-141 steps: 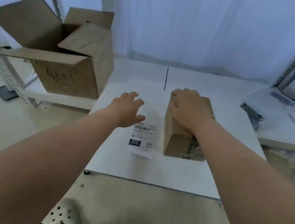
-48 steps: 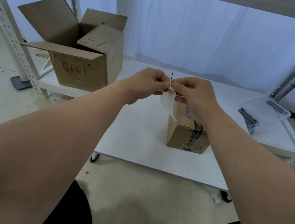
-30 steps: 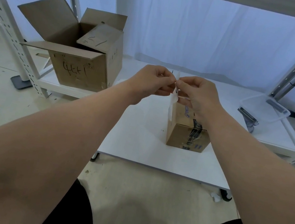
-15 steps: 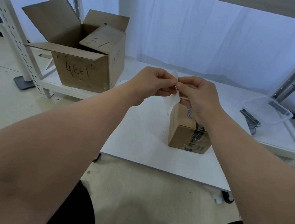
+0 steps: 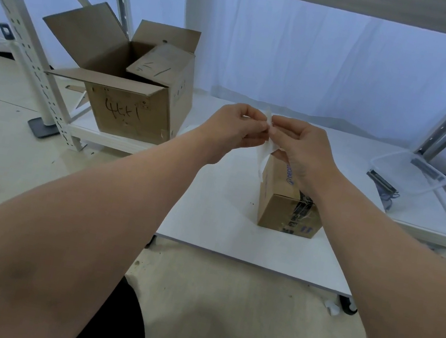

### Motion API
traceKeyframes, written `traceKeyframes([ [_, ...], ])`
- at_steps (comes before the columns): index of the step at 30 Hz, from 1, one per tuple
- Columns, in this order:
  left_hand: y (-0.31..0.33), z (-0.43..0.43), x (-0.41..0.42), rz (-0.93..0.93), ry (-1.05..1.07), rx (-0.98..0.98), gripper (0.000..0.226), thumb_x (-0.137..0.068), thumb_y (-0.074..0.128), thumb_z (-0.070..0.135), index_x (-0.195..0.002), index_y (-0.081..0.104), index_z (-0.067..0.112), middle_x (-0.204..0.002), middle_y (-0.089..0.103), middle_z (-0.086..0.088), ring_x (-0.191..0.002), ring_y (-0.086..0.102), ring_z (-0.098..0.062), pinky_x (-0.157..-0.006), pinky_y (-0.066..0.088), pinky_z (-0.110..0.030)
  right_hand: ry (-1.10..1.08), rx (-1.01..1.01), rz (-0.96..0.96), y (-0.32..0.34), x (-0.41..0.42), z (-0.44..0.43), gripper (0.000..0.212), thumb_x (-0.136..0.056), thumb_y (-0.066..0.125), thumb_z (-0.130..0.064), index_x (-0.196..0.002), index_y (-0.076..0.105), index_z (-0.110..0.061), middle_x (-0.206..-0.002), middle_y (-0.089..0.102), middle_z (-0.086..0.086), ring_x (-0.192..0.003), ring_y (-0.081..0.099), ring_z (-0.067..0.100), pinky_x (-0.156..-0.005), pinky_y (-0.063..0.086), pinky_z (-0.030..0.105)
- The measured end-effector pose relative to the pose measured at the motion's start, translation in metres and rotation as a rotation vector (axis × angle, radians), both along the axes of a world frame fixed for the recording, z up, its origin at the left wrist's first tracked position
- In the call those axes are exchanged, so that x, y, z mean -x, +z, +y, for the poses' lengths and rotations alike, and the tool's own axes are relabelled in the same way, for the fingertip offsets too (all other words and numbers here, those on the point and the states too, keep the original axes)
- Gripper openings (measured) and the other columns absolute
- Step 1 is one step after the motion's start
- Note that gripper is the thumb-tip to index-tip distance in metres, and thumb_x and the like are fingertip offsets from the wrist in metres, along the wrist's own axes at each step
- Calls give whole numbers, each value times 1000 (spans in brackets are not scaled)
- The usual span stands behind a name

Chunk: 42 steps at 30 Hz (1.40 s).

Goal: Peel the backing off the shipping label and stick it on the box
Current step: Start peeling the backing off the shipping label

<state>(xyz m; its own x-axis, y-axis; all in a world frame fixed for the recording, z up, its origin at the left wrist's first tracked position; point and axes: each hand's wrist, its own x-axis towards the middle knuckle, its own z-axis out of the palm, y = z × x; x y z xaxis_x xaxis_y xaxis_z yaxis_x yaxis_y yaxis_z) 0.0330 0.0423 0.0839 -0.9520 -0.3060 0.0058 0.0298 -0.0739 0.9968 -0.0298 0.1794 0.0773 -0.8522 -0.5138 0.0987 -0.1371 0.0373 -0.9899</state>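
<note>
A small taped cardboard box (image 5: 285,211) stands on the white table (image 5: 216,220), right of centre. Above its far end I hold the white shipping label (image 5: 263,153) in the air, hanging almost edge-on. My left hand (image 5: 235,131) and my right hand (image 5: 304,153) both pinch its top corner, fingertips touching. I cannot tell whether the backing has come apart from the label. My right hand hides the far part of the box top.
A large open cardboard box (image 5: 129,88) with handwriting sits on a low white shelf at the left, by a perforated rack post (image 5: 26,47). A clear plastic tub (image 5: 410,173) lies on the right shelf. A white curtain hangs behind.
Since 4.7 s ago the label has been lifted off the table and my right hand has left the box. Over the last second both hands stay pinched at the label's top corner, with only small shifts.
</note>
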Motion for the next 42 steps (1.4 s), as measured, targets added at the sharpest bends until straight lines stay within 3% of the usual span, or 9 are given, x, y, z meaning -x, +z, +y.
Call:
traceKeyframes([
  [5, 3, 6, -1, -32, -88, 93, 6, -88, 61, 2, -83, 63, 6, -87, 66, -8, -83, 65, -16, -82, 56, -19, -61, -33, 27, -4, 4, -2, 27, -91, 60, -13, -117, 65, -11, -112, 69, 7, -104, 67, 18, -86, 57, 33],
  [11, 3, 10, -2, -42, 8, 312, 8, -86, 62, 1, -83, 64, 8, -85, 67, -7, -82, 65, -16, -77, 53, -13, -50, -6, 1, -3, 5, -2, 18, -92, 58, -13, -108, 67, -11, -108, 70, 10, -101, 68, 20, -86, 57, 32],
  [17, 1, 3, -4, -18, 41, 347, 7, -89, 62, 16, -88, 66, 10, -93, 64, -9, -89, 58, -16, -95, 48, -34, 29, 102, -95, 0, 2, -1, 20, -93, 53, -1, -96, 69, -13, -104, 72, 10, -100, 70, 20, -89, 56, 30],
  [20, 2, 1, -7, -19, 37, 361, 13, -91, 61, 23, -93, 68, 13, -96, 68, -1, -95, 60, -12, -102, 45, -33, 49, 131, -116, 1, 2, -1, 19, -90, 58, 0, -103, 69, -8, -105, 72, 12, -99, 71, 20, -93, 54, 31],
  [26, 5, -3, -12, -29, -78, 252, 28, -92, 59, 26, -109, 67, 5, -111, 70, -7, -108, 64, -15, -99, 48, -32, -3, 115, -39, 3, -3, -2, 31, -84, 69, -7, -114, 66, -7, -117, 66, 11, -101, 69, 23, -86, 58, 33],
  [31, 9, -7, -15, -2, -90, 208, 8, -89, 62, 11, -93, 69, 9, -84, 71, -2, -78, 68, -11, -80, 55, -23, -13, 45, 35, 4, -8, -2, 25, -85, 69, -11, -110, 68, -11, -93, 70, 13, -83, 71, 15, -67, 60, 25],
  [36, 10, -6, -15, 13, -43, 260, 6, -89, 62, 6, -83, 64, 7, -66, 71, 3, -61, 69, -6, -61, 54, -16, -17, -42, 126, 6, -11, -3, 20, -86, 67, -14, -106, 66, -17, -83, 67, 0, -68, 66, 4, -56, 57, 20],
  [42, 8, -12, -12, 9, 12, 478, 14, -85, 68, 16, -79, 59, 6, -78, 68, -11, -70, 66, -16, -71, 56, -27, -35, -60, 146, 7, -9, -2, 7, -86, 67, -16, -87, 65, -10, -84, 60, 0, -66, 59, 11, -52, 55, 21],
])
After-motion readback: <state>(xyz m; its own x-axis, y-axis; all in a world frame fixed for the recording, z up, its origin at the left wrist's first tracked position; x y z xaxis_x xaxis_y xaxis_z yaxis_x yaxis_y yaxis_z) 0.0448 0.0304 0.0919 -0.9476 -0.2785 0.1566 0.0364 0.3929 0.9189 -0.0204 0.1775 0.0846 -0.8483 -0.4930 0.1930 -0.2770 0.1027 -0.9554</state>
